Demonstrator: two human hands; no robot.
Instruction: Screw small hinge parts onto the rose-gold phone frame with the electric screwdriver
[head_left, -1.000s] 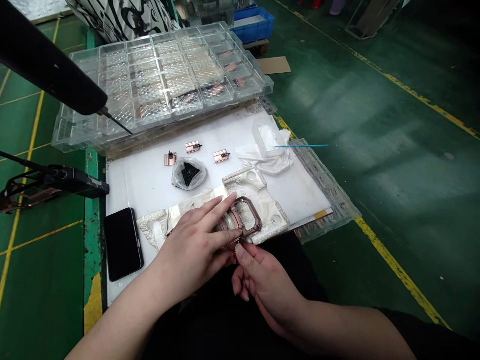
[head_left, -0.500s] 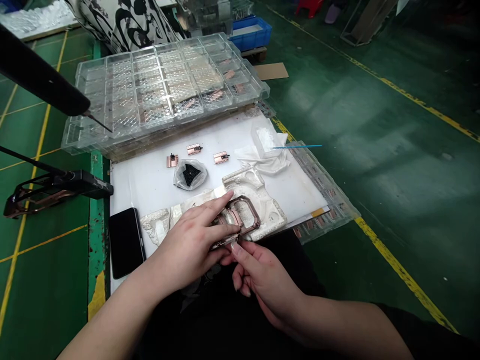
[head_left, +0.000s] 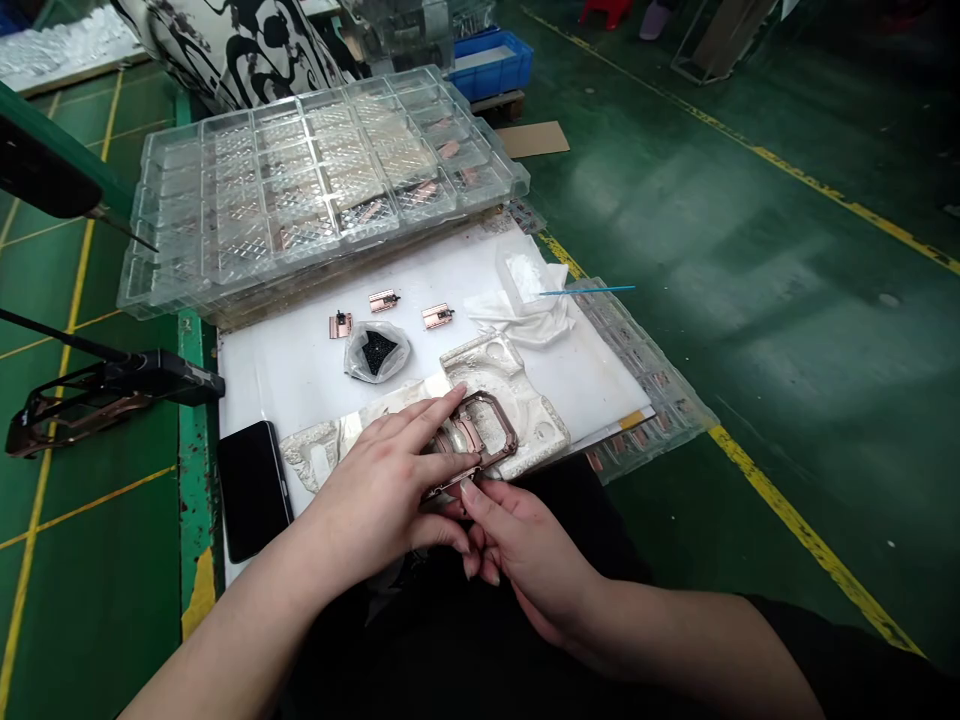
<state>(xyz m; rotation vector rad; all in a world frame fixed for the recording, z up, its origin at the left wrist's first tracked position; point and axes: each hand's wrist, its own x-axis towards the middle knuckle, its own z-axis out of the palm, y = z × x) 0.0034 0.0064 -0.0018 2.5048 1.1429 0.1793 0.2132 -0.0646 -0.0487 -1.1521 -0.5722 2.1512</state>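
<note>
Rose-gold metal frame point(head_left: 474, 435) is held between both hands, over a white foam mould point(head_left: 525, 405); whether it touches the mould cannot be told. The left hand point(head_left: 382, 485) is laid across the frame's left side with the fingers spread, and the right hand point(head_left: 525, 570) is curled below, its fingertips point(head_left: 469, 490) pinching the lower edge. Compared with the earlier frame, the metal frame is held in nearly the same place, while the right hand's lower fingers are tucked closer to the left hand.

Ahead of the hands, a clear plastic tray point(head_left: 322, 170) is stacked on another, with copper-coloured parts point(head_left: 424, 190) lying in some compartments. A small clear bag point(head_left: 376, 352) of black granules is placed on a white board point(head_left: 300, 375), beyond the mould. Three small copper parts point(head_left: 382, 300) are lined up beside the bag. Further right, a clear plastic box point(head_left: 517, 275) with white material inside rests on a white cloth point(head_left: 521, 325), and a blue-tipped swab point(head_left: 589, 291) projects from it. A black phone point(head_left: 253, 490) is left of the hands.

The metal frame is rectangular with rounded corners, and inner metal pieces are seen within it.
</note>
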